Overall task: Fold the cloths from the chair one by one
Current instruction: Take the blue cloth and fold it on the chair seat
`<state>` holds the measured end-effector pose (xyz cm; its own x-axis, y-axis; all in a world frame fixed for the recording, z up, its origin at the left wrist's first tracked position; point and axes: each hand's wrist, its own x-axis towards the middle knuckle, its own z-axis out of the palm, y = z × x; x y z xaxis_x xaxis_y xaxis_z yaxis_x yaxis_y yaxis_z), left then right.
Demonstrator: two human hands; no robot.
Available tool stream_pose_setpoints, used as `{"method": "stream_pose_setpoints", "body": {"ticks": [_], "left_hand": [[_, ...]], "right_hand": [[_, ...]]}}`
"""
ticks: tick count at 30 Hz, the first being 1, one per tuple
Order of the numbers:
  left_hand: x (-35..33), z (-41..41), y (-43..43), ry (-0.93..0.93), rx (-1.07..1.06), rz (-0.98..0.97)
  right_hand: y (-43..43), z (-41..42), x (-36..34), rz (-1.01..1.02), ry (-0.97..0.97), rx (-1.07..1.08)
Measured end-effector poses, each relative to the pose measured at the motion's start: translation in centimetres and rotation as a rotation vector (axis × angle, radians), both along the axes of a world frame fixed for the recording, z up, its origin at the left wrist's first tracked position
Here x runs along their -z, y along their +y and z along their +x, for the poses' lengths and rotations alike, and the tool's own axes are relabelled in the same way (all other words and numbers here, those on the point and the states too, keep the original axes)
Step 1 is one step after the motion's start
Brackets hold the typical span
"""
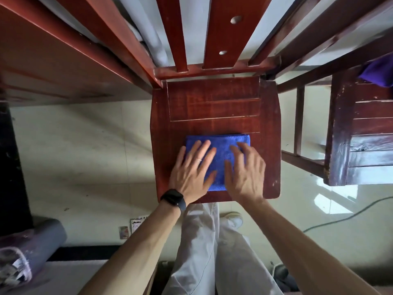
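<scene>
A blue cloth [221,143], folded into a small rectangle, lies on the front part of a dark red wooden chair seat [212,103]. My left hand [192,171] rests flat on the cloth's left half, fingers spread, with a ring and a black wristband. Beside it, my right hand [244,171] presses flat on the right half, fingers apart. Neither hand grips the cloth. A purple cloth [378,71] sits on a second chair [365,128] at the far right.
A wooden table edge [53,60] runs along the upper left. On the pale tiled floor lie a rolled grey mat [32,248] at lower left, some cards [134,226], and a green cable [350,216]. My legs stand just before the chair.
</scene>
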<state>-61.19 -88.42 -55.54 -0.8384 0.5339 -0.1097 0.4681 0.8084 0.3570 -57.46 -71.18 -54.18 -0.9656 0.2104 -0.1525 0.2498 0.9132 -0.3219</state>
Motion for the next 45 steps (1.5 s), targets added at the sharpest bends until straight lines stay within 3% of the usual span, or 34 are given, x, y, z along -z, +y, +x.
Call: {"method": "stream_pose_setpoints", "body": {"ticks": [2,6,11,14,17,20,23,29,37,45], "left_hand": [[1.1,0.7,0.3,-0.042,0.056,-0.088],[3.4,-0.2,-0.6,-0.078,0.026,-0.188],[3.2,-0.1,-0.7,-0.114,-0.105,-0.238],[0.8,-0.4,-1.8,-0.162,-0.295,-0.242],[-1.3,-0.4,-2.2,-0.25,-0.532,-0.045],[-1.8,-0.8,-1.1,-0.58,-0.901,0.17],[-1.2,-1.8,-0.5,-0.804,-1.182,0.244],[-1.1,-3.0,-0.7,-0.964,-1.116,0.337],[-2.2,-3.3,-0.8,-0.99,-1.035,0.456],[-7.8,-2.1,2.4,-1.312,-0.851,0.686]], "right_hand": [[-0.2,1.4,1.2,0.031,-0.123,-0.136],[2.1,2.0,3.6,0.065,-0.233,-0.178],[1.9,2.7,3.5,0.041,-0.296,0.066],[1.9,2.5,1.7,-0.004,-0.283,0.212],[3.0,1.9,0.3,-0.206,-0.236,0.464],[4.3,0.9,-0.3,-0.474,-0.343,0.622],[5.1,-0.5,-0.4,-0.596,-0.524,0.714],[6.0,-2.4,-0.3,-0.645,-0.666,0.656],[7.0,-0.6,-1.1,-0.76,-0.559,0.649],[12.3,4.8,-5.7,-1.444,-0.541,0.754]]}}
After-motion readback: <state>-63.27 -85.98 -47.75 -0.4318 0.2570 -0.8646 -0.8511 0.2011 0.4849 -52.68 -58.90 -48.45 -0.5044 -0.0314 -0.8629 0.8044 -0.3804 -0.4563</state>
